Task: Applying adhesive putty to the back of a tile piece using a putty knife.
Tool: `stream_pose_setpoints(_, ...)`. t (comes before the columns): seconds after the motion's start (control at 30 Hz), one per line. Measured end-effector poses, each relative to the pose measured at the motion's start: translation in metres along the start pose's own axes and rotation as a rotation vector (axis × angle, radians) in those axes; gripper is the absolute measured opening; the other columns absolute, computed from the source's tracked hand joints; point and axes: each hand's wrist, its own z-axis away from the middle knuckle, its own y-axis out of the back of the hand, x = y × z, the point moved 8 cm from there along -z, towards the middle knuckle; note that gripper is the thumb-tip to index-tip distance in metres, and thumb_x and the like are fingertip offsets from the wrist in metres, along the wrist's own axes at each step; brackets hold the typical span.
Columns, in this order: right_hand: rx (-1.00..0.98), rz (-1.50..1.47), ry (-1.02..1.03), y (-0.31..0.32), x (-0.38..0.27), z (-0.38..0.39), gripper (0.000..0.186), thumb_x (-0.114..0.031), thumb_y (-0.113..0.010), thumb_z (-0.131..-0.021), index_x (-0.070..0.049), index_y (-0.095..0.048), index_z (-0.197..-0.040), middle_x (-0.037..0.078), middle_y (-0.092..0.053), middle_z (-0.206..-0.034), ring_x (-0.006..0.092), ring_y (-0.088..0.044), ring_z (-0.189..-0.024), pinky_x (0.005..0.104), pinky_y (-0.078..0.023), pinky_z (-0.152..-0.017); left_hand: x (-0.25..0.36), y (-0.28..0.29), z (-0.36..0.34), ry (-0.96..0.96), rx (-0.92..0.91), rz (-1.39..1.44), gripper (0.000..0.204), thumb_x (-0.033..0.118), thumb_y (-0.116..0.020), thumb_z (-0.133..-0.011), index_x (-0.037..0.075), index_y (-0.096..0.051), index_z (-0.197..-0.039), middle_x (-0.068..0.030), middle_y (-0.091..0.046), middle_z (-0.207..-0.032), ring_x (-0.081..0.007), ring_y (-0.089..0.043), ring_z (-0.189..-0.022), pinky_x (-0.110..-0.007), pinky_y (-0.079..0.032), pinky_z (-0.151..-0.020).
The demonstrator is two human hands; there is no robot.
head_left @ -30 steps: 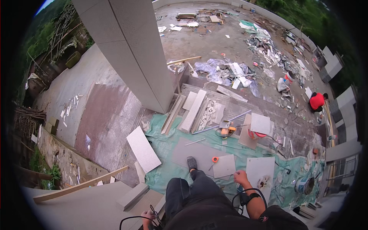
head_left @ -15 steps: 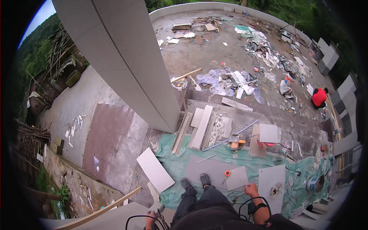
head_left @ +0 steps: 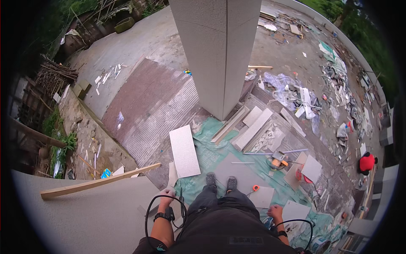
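Note:
My left hand (head_left: pixel 168 194) hangs at my left side above the edge of a pale surface, fingers curled in, with nothing visible in them. A dark slim piece (head_left: pixel 181 197) stands beside it near a black cable loop; whether it is attached to the cable I cannot tell. My right hand (head_left: pixel 275 211) is loosely closed at my right hip, above a light panel (head_left: pixel 294 214). No object shows in it. My shoes rest on a grey board (head_left: pixel 237 169). An orange tape measure (head_left: pixel 256 188) lies on the edge of a square tile (head_left: pixel 262 197) ahead of my right hand.
A wide grey pillar (head_left: pixel 215 63) rises ahead. A wooden batten (head_left: pixel 101 181) lies across the pale ledge at left. A white slab (head_left: pixel 185 151), stacked strips (head_left: pixel 252 129) and an orange power tool (head_left: pixel 279 160) lie around the green sheet (head_left: pixel 207 146). A person in red (head_left: pixel 367 163) crouches far right.
My view has turned left, so the pillar and floor items sit further right. My left hand has come up and further into view. My right hand stays loosely closed at my side.

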Motion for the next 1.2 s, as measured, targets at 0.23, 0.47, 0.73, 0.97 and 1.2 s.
stream_pose_setpoints(0.23, -0.123, 0.231, -0.063, -0.04, -0.046, -0.028, 0.013, -0.007, -0.055, -0.092, 0.004, -0.059, -0.086, 0.015, -0.061, -0.068, 0.0252, -0.062, -0.048, 0.033, -0.049, -0.04, -0.064, 0.051, 0.05, 0.171, 0.197, 0.197, 0.02, 0.016, -0.062, -0.087, -0.003, -0.065, -0.085, -0.0108, -0.067, -0.07, -0.0175, -0.064, -0.059, -0.03, -0.052, -0.053)
stream_pose_setpoints(0.47, -0.164, 0.371, 0.148, -0.129, -0.163, -0.035, 0.014, -0.008, -0.055, -0.093, 0.004, -0.06, -0.091, 0.01, -0.06, -0.068, 0.0176, -0.059, -0.048, 0.029, -0.046, -0.04, -0.102, 0.064, 0.076, 0.361, 0.199, 0.291, 0.023, 0.011, -0.052, -0.092, -0.001, -0.066, -0.078, -0.0144, -0.072, -0.077, -0.021, -0.07, -0.063, -0.033, -0.052, -0.052)
stream_pose_setpoints(0.73, -0.367, 0.613, 0.082, -0.222, -0.209, -0.07, 0.013, -0.007, -0.053, -0.093, 0.003, -0.06, -0.089, 0.01, -0.06, -0.066, 0.0189, -0.059, -0.048, 0.0304, -0.048, -0.04, -0.142, 0.094, 0.044, 0.389, 0.449, 0.357, 0.021, 0.006, -0.059, -0.082, -0.006, -0.072, -0.094, -0.0189, -0.068, -0.069, -0.0215, -0.069, -0.057, -0.035, -0.054, -0.053)
stream_pose_setpoints(0.97, -0.395, 0.62, 0.045, -0.306, -0.301, -0.151, 0.013, -0.006, -0.053, -0.087, 0.0, -0.057, -0.077, 0.01, -0.057, -0.062, 0.0194, -0.056, -0.044, 0.0336, -0.045, -0.038, -0.033, 0.11, 0.002, 0.379, 0.432, 0.194, 0.022, 0.009, -0.057, -0.085, -0.001, -0.074, -0.095, -0.014, -0.067, -0.069, -0.0239, -0.067, -0.059, -0.038, -0.055, -0.051)
stream_pose_setpoints(1.2, -0.444, 0.648, 0.29, -0.456, -0.448, -0.191, 0.012, -0.009, -0.054, -0.093, 0.001, -0.06, -0.092, 0.012, -0.062, -0.07, 0.0203, -0.062, -0.05, 0.0318, -0.051, -0.042, 0.082, 0.156, -0.036, 0.292, 0.654, 0.164, 0.024, 0.015, -0.058, -0.09, -0.004, -0.072, -0.094, -0.0186, -0.071, -0.078, -0.0315, -0.071, -0.07, -0.042, -0.056, -0.059)
